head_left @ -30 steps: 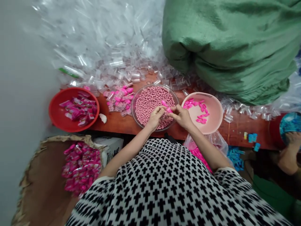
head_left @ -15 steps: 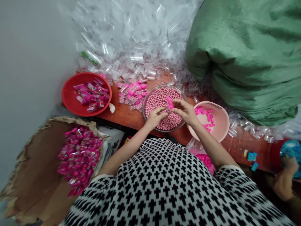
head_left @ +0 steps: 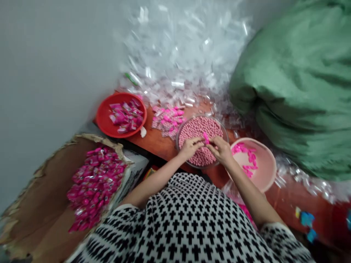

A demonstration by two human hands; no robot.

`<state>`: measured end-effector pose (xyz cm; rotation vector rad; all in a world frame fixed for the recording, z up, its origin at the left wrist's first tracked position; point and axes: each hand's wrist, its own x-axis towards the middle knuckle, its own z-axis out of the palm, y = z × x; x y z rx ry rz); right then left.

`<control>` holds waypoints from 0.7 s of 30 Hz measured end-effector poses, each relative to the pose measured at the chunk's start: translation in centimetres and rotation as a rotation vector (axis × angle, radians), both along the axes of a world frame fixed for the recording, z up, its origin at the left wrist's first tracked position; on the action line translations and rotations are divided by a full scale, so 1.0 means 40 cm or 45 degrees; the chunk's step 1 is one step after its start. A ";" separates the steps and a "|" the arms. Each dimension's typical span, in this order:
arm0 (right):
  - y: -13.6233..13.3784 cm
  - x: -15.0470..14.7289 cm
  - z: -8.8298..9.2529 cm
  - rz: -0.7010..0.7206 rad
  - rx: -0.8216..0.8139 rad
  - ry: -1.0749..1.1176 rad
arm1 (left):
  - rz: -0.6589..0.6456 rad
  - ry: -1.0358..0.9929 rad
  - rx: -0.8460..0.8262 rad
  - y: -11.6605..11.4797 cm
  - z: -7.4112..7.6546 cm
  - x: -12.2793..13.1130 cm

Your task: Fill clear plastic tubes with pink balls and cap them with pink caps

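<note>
Above the round bowl (head_left: 177, 146) of pink beads (head_left: 199, 128), both hands meet with fingertips close together. My right hand (head_left: 222, 150) pinches a bright pink plastic cap (head_left: 206, 138) that points up and away from me. My left hand (head_left: 190, 148) is closed on a small clear tube with beads in it, mostly covered by the fingers. To the right of the bowl, a pale pink basin (head_left: 265, 170) contains more pink caps (head_left: 251, 159). Left of the bowl lies a pile of capped, bead-filled tubes (head_left: 168, 118).
A red basin (head_left: 102, 117) of pink packets stands at the left, with a torn carton (head_left: 52, 193) of similar packets below it. Clear empty tubes (head_left: 178, 54) are heaped behind. A big green sack (head_left: 290, 95) bulges at the right. Small blue pieces (head_left: 307, 219) lie on the tabletop.
The camera view has shifted, so the table things appear lower and further right. The pink cap has come down closer between the fingertips of both hands.
</note>
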<state>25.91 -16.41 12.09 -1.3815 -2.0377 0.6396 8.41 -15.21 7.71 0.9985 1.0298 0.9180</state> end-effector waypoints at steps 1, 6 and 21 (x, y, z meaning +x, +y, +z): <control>0.003 0.000 0.000 0.001 0.000 0.005 | -0.033 0.021 -0.024 0.002 0.005 -0.002; 0.053 0.017 -0.004 0.168 -0.140 0.115 | -0.171 0.119 0.061 0.033 0.033 -0.030; 0.078 -0.009 -0.020 0.341 0.226 -0.109 | 0.092 -0.265 -0.241 0.013 0.021 -0.054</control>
